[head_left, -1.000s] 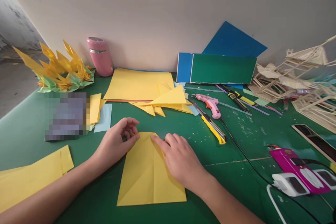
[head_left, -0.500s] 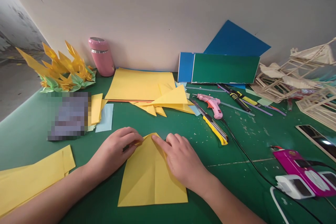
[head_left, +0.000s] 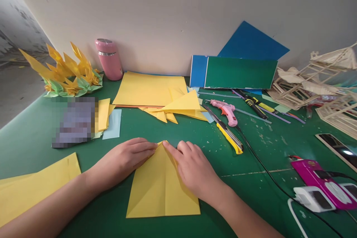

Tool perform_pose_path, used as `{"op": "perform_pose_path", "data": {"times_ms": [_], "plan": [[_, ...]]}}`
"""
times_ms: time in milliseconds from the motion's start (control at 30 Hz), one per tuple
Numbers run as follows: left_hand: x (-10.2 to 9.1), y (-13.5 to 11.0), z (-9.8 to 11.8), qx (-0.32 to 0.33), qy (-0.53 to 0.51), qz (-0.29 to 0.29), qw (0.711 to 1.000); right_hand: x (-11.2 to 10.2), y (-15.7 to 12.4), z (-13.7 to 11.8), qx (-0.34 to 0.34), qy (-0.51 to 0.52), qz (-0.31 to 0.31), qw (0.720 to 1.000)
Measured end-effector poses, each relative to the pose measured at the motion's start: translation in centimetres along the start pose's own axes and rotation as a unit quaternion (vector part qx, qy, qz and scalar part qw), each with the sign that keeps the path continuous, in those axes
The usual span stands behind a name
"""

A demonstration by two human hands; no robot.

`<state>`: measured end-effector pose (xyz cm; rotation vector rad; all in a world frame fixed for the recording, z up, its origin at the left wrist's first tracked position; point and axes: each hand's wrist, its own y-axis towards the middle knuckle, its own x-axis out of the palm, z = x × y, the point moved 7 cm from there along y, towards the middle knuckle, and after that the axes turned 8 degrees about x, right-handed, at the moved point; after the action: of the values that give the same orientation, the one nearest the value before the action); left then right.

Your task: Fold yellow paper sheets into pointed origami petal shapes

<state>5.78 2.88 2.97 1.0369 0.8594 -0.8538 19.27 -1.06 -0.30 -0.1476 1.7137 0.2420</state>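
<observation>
A yellow sheet of paper [head_left: 164,189] lies on the green table, creased down its middle. Its far corners are folded in, so the top comes to a point. My left hand [head_left: 129,158] is closed at the upper left slanted edge, fingers together near the tip. With its index fingertip, my right hand [head_left: 193,165] presses the tip from the right; the other fingers are curled, and the palm side rests along the right slanted edge. Both thumbs are mostly hidden. More yellow paper [head_left: 52,178] lies under and beside my left forearm.
Behind the hands are a yellow paper stack [head_left: 150,89], folded yellow pieces [head_left: 184,104], a utility knife [head_left: 228,137] and a pink glue gun [head_left: 225,109] with a black cord. A pink flask [head_left: 108,59] and paper flowers [head_left: 72,74] stand back left. At right lie a magenta box [head_left: 318,178] and phone [head_left: 337,148].
My left fingers have slid toward the tip and flattened down onto the paper's left edge. The right hand stays almost in place. The whole view has shifted slightly.
</observation>
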Motion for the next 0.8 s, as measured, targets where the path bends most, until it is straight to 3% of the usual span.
{"op": "perform_pose_path", "data": {"times_ms": [400, 800], "plan": [[0.07, 0.12, -0.26, 0.010, -0.012, -0.015, 1.000, 0.01, -0.06, 0.01, -0.003, 0.009, -0.001, 1.000], [-0.36, 0.55, 0.65, 0.066, 0.010, 0.005, 0.998, 0.13, 0.28, -0.23, -0.007, -0.017, -0.036, 0.999]]}}
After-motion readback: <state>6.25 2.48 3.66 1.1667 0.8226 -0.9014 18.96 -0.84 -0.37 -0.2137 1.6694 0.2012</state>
